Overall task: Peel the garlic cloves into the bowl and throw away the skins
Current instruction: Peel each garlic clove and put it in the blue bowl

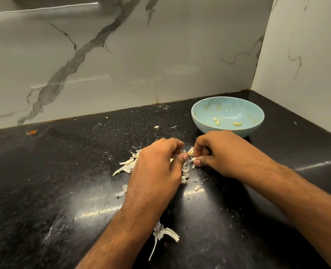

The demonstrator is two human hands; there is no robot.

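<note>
Black counter [44, 181] strewn with skins [127, 166]; left hand [157, 171] and right hand [224, 154] pinch a half-peeled clove [190, 151], three peeled cloves [217, 121] already in the bowl [199, 121].

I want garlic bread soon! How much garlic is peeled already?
Three peeled cloves lie in the blue bowl. The left hand and right hand pinch another clove between them, mid-peel. Skins lie scattered on the black counter, none thrown away yet. Unpeeled cloves may hide under the hands; I cannot tell.
</note>
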